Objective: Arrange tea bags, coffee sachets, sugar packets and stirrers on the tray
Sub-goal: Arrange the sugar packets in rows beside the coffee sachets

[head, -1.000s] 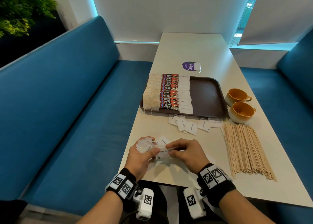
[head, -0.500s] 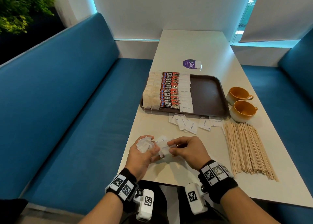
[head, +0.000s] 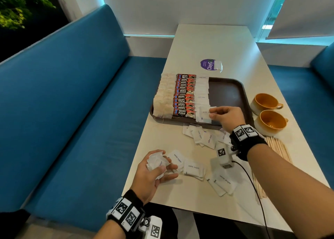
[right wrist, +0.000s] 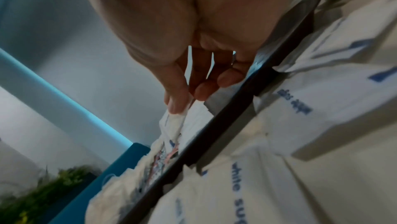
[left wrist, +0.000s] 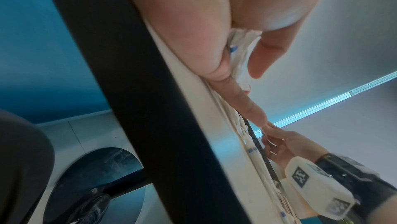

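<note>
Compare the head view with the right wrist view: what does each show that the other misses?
Only the head view shows the left hand gripping a bunch of sugar packets, the coffee sachets' brand print, two orange cups and the stirrers. Only the right wrist view shows, from below, the thumb and fingertips pinching the packet's edge. Both show the right hand holding a sugar packet at the tray, with loose packets beside its rim.
</note>
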Available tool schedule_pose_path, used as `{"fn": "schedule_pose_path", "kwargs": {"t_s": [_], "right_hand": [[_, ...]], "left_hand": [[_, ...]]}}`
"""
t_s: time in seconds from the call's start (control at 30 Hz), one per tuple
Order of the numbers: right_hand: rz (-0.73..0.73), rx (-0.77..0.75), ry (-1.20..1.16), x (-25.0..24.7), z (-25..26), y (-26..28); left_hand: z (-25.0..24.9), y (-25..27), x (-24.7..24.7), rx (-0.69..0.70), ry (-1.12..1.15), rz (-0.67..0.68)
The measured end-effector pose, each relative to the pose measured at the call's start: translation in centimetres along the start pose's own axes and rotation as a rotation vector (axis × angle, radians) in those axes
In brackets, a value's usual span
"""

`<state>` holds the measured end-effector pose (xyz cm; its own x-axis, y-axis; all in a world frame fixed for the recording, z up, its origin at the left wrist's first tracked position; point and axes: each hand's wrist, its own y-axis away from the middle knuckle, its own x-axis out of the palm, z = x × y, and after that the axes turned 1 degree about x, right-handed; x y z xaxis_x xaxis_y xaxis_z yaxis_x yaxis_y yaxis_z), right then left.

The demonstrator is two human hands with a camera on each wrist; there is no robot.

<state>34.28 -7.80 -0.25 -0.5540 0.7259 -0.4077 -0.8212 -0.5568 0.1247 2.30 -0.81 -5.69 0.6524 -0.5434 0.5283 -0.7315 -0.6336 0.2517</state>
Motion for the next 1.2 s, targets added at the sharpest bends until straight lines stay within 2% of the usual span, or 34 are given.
{"fn": "schedule_pose_path", "kwargs": {"t_s": [0.1,0.3,0.47,0.67,0.97,1.1,1.2], "right_hand": [[0.077,0.055,0.153,0.7,-0.5,-1.1],[0.086,0.041,0.309,1.7,-0.2,-2.0],[0.063,0.009,0.342,2.2,0.1,-2.4],[0.1,-0.02,0.285,1.8,0.5,-2.3],[0.165,-0.013,0.5,1.8,1.2,-2.4],[0.121,-0.071,0.537,1.7,1.7,-2.3],[0.08,-0.077,0.469,1.2,2.0,-1.6]], "left_hand": [[0.0,0.0,0.0,-0.006,0.002,-0.003],[-0.1,0.0,0.0,-0.013,0.003,-0.012],[-0.2,0.0,0.1,-0.011,-0.005,-0.015],[-0.4,0.1,0.2,-0.01,-0.004,-0.026],[-0.4,0.2,0.3,-0.001,0.002,-0.021],[-0.3,0.0,-0.1,0.004,0.02,0.004],[-0.4,0.1,-0.1,0.001,0.027,0.037]]}}
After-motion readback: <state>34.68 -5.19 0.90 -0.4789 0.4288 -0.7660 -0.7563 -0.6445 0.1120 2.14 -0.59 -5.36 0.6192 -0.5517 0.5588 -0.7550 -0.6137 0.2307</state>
